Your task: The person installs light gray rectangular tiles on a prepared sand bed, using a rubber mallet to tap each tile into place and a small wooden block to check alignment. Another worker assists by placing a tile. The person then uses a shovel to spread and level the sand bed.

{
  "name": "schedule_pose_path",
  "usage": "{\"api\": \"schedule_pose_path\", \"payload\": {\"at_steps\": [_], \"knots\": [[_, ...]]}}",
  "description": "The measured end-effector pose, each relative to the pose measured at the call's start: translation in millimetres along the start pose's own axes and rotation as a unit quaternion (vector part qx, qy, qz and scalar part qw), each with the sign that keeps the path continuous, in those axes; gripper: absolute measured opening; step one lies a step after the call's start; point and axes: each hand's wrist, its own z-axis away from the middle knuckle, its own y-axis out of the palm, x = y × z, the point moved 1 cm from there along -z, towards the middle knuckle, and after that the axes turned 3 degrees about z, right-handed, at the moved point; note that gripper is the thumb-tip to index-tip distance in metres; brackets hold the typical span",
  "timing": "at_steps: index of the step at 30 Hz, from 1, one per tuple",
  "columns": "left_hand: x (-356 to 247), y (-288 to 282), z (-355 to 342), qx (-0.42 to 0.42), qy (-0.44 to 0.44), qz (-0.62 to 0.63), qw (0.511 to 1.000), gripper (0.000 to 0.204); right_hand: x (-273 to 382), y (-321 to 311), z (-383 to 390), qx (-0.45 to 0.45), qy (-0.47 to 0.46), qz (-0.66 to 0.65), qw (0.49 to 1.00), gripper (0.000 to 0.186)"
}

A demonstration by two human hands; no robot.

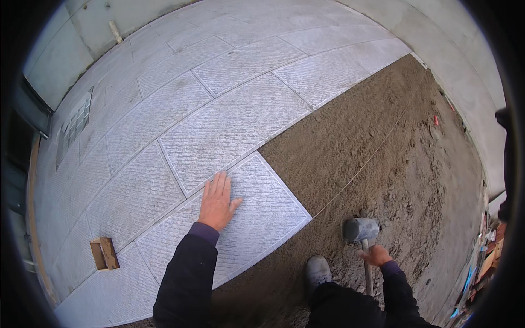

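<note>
My left hand [217, 202] lies flat on a grey ribbed paving slab [268, 199], fingers stretched out over its far edge, by the joint with the neighbouring row. In my right hand [376, 255] is a rubber mallet [361, 229], gripped by its handle just below the grey, dark-ended head. The mallet is held over the bare mortar bed [350, 147], to the right of the slab. A thin string line [365, 165] runs from near the slab's right corner to the far end of the bed.
Laid slabs [235, 117] spread away to the far concrete wall [82, 44]. A small wooden block [104, 253] rests on slabs at left, and a metal grate [75, 128] lies beyond it. My shoe [318, 270] stands on the bed. Debris [489, 262] lines the right edge.
</note>
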Motion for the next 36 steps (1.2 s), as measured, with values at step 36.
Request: {"api": "schedule_pose_path", "payload": {"at_steps": [36], "knots": [[129, -26, 460, -0.098, -0.662, 0.092, 0.737, 0.067, 369, 45, -249, 0.251, -0.132, -0.343, 0.896, 0.086]]}}
